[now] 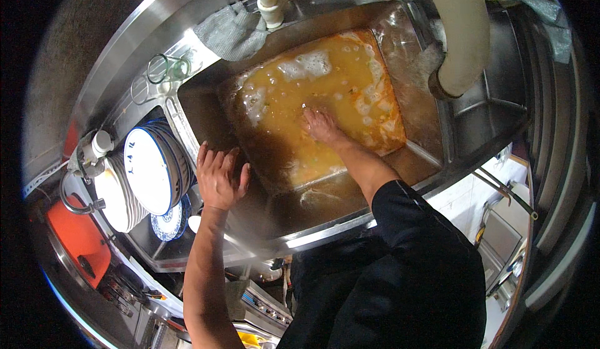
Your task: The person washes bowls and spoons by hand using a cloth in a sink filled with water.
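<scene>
Cloudy yellow-brown water [290,100] with patches of foam stands in a deep metal sink basin [309,213]. My right hand [321,125] is partly in this water near its middle; the fingertips are under the surface, so whether they hold anything is hidden. My left hand [220,178] is over the basin's left side with fingers apart and nothing in it. Left of it, a stack of white bowls with blue rims [149,170] leans on its side in the neighbouring compartment, beside white plates [115,196] and blue-patterned small plates [171,220].
Glass tumblers [159,68] lie on the ledge at the upper left, near a grey cloth [234,32]. A thick pale pipe [461,34] hangs over the right side. A curved metal faucet [70,199] and an orange-red container [84,241] are at the far left.
</scene>
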`<state>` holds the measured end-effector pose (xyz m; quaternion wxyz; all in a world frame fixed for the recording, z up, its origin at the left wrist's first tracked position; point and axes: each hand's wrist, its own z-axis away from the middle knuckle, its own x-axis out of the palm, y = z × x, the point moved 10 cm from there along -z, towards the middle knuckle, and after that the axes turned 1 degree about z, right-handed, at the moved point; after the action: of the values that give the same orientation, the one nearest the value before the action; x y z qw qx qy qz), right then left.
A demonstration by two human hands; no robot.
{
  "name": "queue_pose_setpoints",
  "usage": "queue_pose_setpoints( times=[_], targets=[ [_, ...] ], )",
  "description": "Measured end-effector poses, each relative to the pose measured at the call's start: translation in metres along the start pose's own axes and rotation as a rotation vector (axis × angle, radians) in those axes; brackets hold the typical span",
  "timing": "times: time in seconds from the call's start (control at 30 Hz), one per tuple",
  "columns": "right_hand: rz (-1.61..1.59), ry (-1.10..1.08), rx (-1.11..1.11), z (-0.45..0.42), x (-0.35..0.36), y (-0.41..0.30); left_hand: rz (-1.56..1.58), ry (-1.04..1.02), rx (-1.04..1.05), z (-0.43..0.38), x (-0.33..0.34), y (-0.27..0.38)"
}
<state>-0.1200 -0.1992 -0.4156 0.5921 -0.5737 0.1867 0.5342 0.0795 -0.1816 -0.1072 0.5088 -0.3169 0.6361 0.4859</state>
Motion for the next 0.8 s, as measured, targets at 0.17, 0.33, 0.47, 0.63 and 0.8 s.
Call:
queue_pose_setpoints(
  times=[0.17, 0.33, 0.47, 0.63, 0.8],
  targets=[
    [-0.122, -0.148, 0.095, -0.017, -0.002, 0.008, 0.010, -0.025, -0.027, 0.003, 0.001, 0.000],
    [-0.852, -0.384, 0.258, -0.013, 0.022, 0.026, 0.003, -0.010, 0.000, -0.001, -0.005, 0.006],
    [-1.198, -0.350, 0.886, 0.042, 0.010, 0.019, -0.034, -0.008, 0.007, 0.006, -0.008, 0.005],
    [-1.854, -0.519, 0.718, 0.060, -0.024, -0.015, 0.006, 0.010, 0.034, -0.003, -0.015, 0.015],
    [-2.267, -0.286, 0.373, 0.100, -0.171, -0.014, -0.058, 0.067, 0.092, 0.008, -0.010, 0.017]
  ],
)
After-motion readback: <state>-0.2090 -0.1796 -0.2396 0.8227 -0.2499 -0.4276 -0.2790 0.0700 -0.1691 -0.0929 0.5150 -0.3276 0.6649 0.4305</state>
